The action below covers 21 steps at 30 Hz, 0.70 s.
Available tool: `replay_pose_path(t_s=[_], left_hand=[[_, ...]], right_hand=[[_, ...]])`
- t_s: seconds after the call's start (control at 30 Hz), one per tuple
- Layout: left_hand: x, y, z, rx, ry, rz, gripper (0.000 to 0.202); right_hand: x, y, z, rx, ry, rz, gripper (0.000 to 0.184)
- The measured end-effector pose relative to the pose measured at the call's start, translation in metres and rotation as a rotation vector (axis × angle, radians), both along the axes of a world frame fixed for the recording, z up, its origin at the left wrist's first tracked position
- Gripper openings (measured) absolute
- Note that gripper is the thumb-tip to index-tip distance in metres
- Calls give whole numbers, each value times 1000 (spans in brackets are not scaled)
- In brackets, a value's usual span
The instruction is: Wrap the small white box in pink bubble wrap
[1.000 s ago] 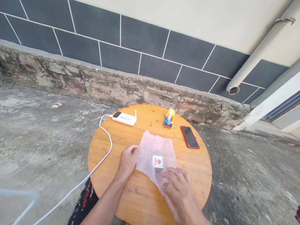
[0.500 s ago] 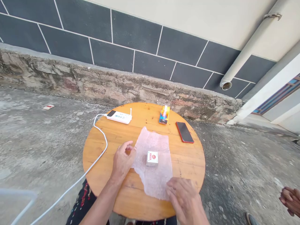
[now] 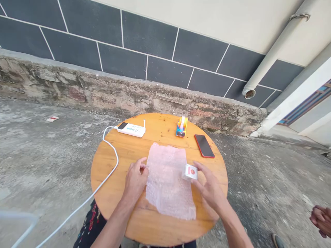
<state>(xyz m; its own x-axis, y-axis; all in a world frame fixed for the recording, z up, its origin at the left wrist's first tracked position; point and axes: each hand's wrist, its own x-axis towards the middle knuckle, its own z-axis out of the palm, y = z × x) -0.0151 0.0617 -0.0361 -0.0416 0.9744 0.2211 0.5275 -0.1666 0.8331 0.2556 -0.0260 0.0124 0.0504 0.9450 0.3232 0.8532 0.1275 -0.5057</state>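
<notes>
A person's right hand (image 3: 210,187) gripped a small white box (image 3: 191,171) printed in red, pinched between thumb and fingers at the right edge of a pink bubble-wrap sheet (image 3: 168,186) laid flat on a round wooden table (image 3: 111,193). The box was partly blurred, and whether it hung clear of the sheet or touched it could not be told. The left hand (image 3: 136,179) lay just beside the sheet's left edge, its fingers loosely curled and a narrow gap between thumb and forefinger; whether the fingertips touched the sheet was unclear. Beyond the sheet's far right corner stood a yellow-and-blue tape dispenser (image 3: 181,127), and farther right of the sheet lay a red-edged smartphone (image 3: 204,146). A white power bank (image 3: 131,129) lay beyond the sheet's far left corner, its white cable (image 3: 118,159) curving down to the left of the sheet. Well off to the sheet's right, another person's hands (image 3: 321,218) showed above grey ground (image 3: 271,186).
</notes>
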Motion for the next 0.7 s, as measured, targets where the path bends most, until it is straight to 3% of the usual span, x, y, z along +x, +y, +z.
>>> replay_pose_path(t_s=[0.13, 0.27, 0.4, 0.47, 0.6, 0.7], left_hand=[[0, 1, 0, -13, 13, 6, 40], [0, 1, -1, -9, 33, 10, 40], [1, 1, -2, 4, 73, 5, 38], [1, 3, -3, 5, 99, 4, 38], [-5, 9, 5, 11, 166, -57, 32], [-10, -1, 25, 65, 215, -79, 32]], right_hand=[[63, -19, -6, -37, -39, -218, 55], [79, -31, -14, -3, -112, -271, 53], [49, -43, -18, 188, -156, -270, 37], [25, -50, -18, 217, -162, -179, 29], [-24, -55, -18, 62, -185, 76, 24], [-50, -53, -19, -3, -184, 123, 24]])
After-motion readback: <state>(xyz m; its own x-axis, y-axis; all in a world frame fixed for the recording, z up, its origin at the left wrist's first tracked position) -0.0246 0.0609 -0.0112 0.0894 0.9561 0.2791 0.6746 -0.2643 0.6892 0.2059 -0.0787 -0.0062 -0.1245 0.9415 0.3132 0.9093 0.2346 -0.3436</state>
